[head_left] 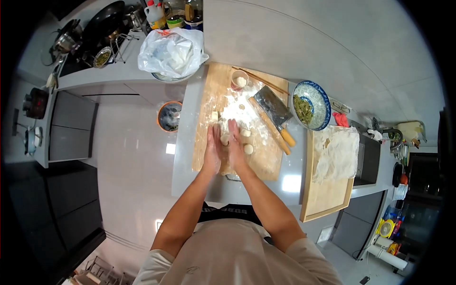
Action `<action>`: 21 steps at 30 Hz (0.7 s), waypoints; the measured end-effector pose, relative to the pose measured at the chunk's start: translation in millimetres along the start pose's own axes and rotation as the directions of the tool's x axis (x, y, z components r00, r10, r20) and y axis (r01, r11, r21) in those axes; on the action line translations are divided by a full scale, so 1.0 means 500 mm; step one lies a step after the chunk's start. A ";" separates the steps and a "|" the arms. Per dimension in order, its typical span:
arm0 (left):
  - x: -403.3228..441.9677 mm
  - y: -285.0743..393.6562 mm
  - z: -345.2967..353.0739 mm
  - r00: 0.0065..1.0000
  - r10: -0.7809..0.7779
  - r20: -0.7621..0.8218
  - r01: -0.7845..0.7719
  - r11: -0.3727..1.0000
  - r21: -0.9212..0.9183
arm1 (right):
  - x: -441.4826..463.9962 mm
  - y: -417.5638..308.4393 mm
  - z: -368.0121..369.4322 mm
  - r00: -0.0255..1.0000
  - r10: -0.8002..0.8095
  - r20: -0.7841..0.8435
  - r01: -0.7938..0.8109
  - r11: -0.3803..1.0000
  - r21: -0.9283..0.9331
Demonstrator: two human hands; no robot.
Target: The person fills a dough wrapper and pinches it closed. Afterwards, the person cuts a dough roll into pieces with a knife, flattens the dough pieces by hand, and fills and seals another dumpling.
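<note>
My left hand (213, 147) and my right hand (235, 145) are over a floury wooden board (202, 156), palms facing each other and fingers stretched out. Between them, a small piece of dough (224, 139) is partly visible; whether the palms touch it I cannot tell. Close to my right hand lie a cut dough piece (245, 133) and a rounder dough piece (248, 149). Beyond my left fingertips is another dough piece (215, 115). Flour dusts both hands. To the right, a rolling pin (267, 122) lies slanted beside a cleaver (272, 103).
A cup of flour (241, 82) and chopsticks (263, 81) are at the board's far edge. Right of it stands a blue-rimmed bowl (324, 102) with green filling, then a wooden tray (308, 190) partly covered by a white cloth (337, 154). A plastic bag (172, 52) sits far left.
</note>
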State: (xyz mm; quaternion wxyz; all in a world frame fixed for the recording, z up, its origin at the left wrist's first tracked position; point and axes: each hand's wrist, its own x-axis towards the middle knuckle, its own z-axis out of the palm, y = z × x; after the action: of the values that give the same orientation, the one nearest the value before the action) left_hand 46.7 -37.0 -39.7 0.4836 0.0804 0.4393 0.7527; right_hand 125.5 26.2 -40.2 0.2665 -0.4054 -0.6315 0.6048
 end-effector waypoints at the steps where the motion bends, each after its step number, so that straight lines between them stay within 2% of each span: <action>1: 0.006 0.028 0.036 1.000 -0.011 0.000 0.011 1.000 -0.025 | -0.020 0.005 0.005 1.000 -0.006 -0.009 0.006 0.999 0.045; 4: 0.036 0.009 0.029 1.000 -0.003 0.024 0.004 1.000 -0.007 | -0.057 0.012 0.007 1.000 -0.007 -0.021 0.010 0.991 0.131; 6: -0.002 -0.024 0.013 0.995 0.021 0.100 -0.020 1.000 -0.008 | -0.018 0.022 0.001 0.999 0.026 -0.019 -0.022 0.985 0.170; 10: 0.010 -0.025 0.020 0.991 0.087 0.100 -0.086 0.996 -0.015 | -0.025 0.035 0.005 0.999 0.037 -0.006 -0.035 0.977 0.209; 11: 0.025 -0.003 0.031 0.997 0.042 0.057 -0.044 0.998 0.042 | -0.049 0.036 0.006 1.000 0.025 -0.007 -0.023 0.979 0.204; 17: 0.036 -0.011 0.015 0.994 0.043 0.096 -0.046 0.999 0.024 | -0.004 0.051 -0.002 0.998 0.065 0.011 -0.065 0.961 0.268; 19: 0.052 0.000 0.011 0.993 0.059 0.099 -0.061 0.998 0.016 | -0.028 0.039 -0.012 1.000 0.027 0.010 -0.028 0.978 0.207; 20: 0.062 0.005 -0.008 0.982 0.135 0.134 -0.145 0.987 0.069 | -0.044 0.030 -0.022 1.000 0.003 0.015 -0.005 0.991 0.135; 21: 0.061 0.009 -0.030 0.965 0.206 0.162 -0.227 0.966 0.122 | -0.054 0.013 -0.036 0.998 -0.054 0.034 0.056 0.997 -0.057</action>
State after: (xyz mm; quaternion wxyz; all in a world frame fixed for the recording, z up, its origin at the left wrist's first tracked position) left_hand 19.7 -22.0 -54.8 0.4229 0.2172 0.4422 0.7606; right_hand 155.9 12.8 -39.9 0.2612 -0.3856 -0.6639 0.5851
